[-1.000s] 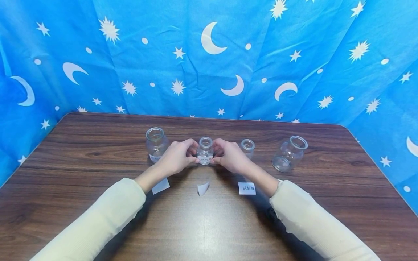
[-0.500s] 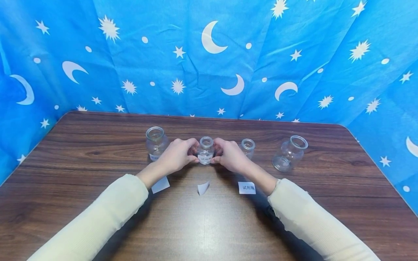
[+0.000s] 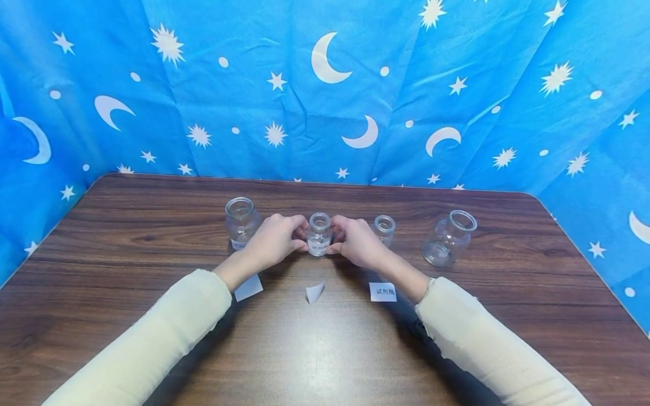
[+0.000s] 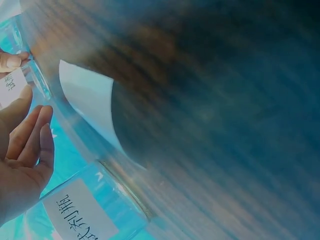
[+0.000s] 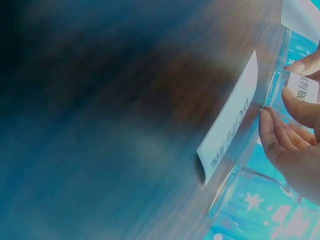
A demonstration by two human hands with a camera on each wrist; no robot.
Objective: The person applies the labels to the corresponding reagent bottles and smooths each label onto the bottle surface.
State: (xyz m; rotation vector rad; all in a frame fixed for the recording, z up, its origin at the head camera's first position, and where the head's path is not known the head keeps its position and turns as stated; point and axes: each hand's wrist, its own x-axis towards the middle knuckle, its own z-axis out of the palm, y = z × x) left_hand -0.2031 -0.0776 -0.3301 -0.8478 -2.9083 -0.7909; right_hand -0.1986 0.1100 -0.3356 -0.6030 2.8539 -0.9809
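Note:
A small clear glass bottle [image 3: 320,230] stands upright at mid-table, a white label [image 3: 317,247] with printed characters across its front. My left hand [image 3: 276,241] holds it from the left, thumb at the label's edge and fingers curved behind. On the other side my right hand [image 3: 358,242] grips it likewise, its thumb on the label's right end. Both wrist views show the thumbs touching the label; the far fingertips are partly hidden. A wide labelled jar [image 3: 240,221] stands beside the left hand. Just behind the right hand is another small glass bottle [image 3: 384,226], partly covered.
A wide glass jar [image 3: 449,239] stands at the right. On the wooden table [image 3: 320,361], nearer me, lie a white paper piece [image 3: 249,288], a curled paper piece [image 3: 315,292] and a printed label [image 3: 383,292]. Blue cloth [image 3: 223,101] hangs behind the table.
Little differs: the thumbs shift slightly along the label on the small bottle, and its right end sits closer to the glass. The bottle and the other things stay in place.

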